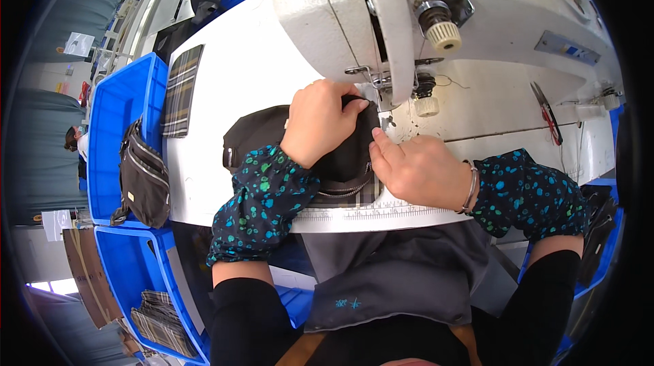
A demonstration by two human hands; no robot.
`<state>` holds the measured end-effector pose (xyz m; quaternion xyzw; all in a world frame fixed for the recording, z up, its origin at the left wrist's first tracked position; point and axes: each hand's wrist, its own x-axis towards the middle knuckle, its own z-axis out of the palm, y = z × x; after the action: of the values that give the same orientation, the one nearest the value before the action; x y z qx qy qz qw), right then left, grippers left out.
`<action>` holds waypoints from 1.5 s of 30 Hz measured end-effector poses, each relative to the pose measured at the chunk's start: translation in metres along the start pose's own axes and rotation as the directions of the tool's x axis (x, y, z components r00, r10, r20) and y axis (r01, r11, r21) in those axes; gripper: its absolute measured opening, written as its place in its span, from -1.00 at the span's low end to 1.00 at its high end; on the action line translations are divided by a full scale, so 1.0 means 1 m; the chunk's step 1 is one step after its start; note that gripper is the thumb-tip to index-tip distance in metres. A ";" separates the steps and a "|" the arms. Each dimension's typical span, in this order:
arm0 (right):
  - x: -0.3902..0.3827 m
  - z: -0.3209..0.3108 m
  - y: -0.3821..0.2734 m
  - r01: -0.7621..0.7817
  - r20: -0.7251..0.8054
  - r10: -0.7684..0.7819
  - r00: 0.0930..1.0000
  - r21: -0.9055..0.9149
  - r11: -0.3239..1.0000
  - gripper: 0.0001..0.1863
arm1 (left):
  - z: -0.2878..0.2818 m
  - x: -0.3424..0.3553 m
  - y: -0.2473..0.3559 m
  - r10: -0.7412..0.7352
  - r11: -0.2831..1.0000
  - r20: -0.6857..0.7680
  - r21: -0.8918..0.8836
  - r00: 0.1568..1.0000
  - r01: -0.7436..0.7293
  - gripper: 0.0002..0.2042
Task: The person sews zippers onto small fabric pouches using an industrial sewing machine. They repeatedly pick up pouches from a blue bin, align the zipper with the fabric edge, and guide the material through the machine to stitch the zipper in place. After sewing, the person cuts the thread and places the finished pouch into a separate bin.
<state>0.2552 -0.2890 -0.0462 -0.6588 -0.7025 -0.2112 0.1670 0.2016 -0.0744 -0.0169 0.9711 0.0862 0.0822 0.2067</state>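
A dark fabric bag piece (259,124), with a curved zipper and plaid cloth at its lower edge, lies on the white table (231,59) beneath the sewing machine head (327,18). My left hand (320,120) has its thumb and index finger pinched on the piece's upper edge just left of the presser foot (383,93). My right hand (415,168) lies on the piece's right edge below the foot, index finger extended and the other fingers slightly bent and apart. A measuring scale runs along the table's front edge, under my forearms.
A plaid panel (182,90) lies at left. Blue bins (109,189) stand beside the table, holding a dark bag (143,182) and plaid pieces (160,322). Scissors (548,114) lie at right, near another bin with dark items (589,250). Another person (76,140) is far left.
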 end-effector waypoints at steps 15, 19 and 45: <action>0.003 -0.008 0.015 -0.027 0.076 0.033 0.997 -0.071 0.997 -0.67 | 0.015 0.027 -0.014 0.153 0.985 -0.073 -0.067 0.985 -0.158 -0.76; 0.002 -0.007 0.016 -0.033 0.071 0.036 0.997 -0.043 0.999 -0.68 | 0.015 0.027 -0.010 0.155 0.985 -0.076 -0.069 0.985 -0.160 -0.79; -0.002 -0.014 0.004 -0.091 0.008 0.092 0.996 -0.079 0.993 -0.78 | -0.025 -0.065 0.039 0.277 0.953 0.209 0.070 0.938 -0.296 -0.54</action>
<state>0.2588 -0.2980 -0.0352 -0.6975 -0.6637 -0.2270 0.1466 0.1391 -0.1133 0.0138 0.9857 -0.0731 0.0107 0.1512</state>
